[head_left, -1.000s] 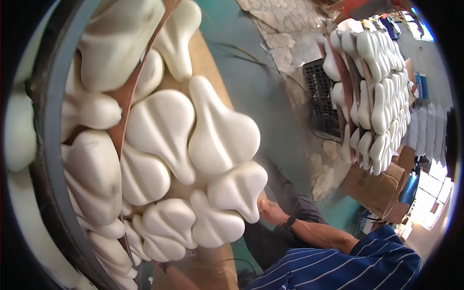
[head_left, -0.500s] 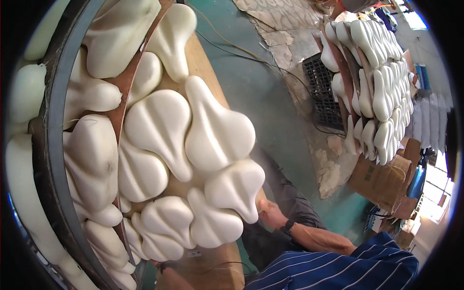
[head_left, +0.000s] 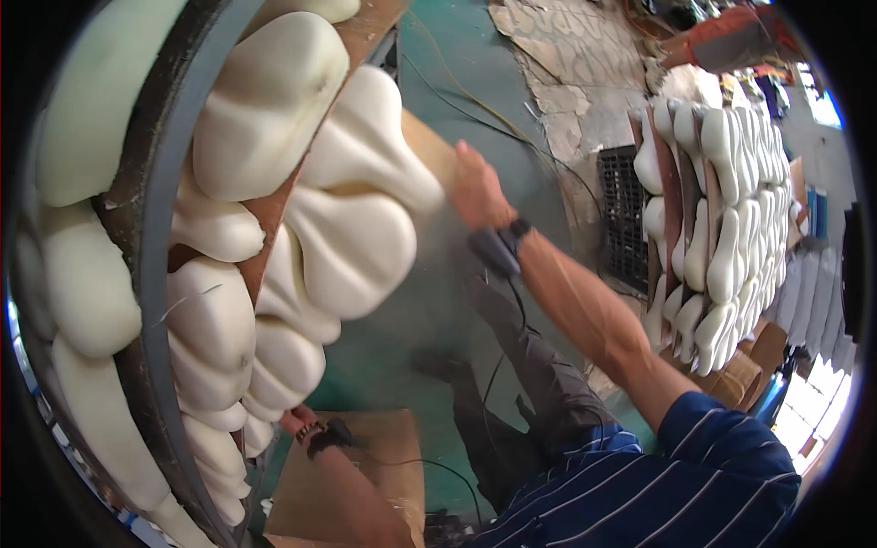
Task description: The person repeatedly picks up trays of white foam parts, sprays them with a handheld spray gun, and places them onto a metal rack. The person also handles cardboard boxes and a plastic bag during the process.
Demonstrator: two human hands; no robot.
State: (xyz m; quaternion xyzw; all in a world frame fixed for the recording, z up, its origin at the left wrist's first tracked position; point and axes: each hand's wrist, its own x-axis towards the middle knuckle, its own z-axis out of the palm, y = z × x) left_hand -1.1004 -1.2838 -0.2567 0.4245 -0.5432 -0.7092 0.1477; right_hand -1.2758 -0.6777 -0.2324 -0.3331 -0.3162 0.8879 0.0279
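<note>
Cream-white foam bicycle saddle pads (head_left: 361, 251) lie on a tan board (head_left: 427, 155), part of which has slipped in among the rack's layers at the left. My right hand (head_left: 480, 190) is closed on the board's exposed edge, its fingers bent over it. Down at the near end, my left hand (head_left: 300, 422) is at the board beside the lowest pads; its fingers look curled and are partly hidden. Both wrists wear dark bands.
A grey metal rack post (head_left: 166, 274) stands at the left, with more pads around it. Below is a cardboard box (head_left: 388, 447). To the right are stacked boards of white pads (head_left: 731, 205) beside a black crate (head_left: 623, 215). Cables (head_left: 475, 105) cross the green floor. Another person's arm (head_left: 731, 41) shows far right.
The board with its pads has shifted left into the rack, so fewer pads show. My right hand has gone from its near side to farther up its edge. The whole view has shifted.
</note>
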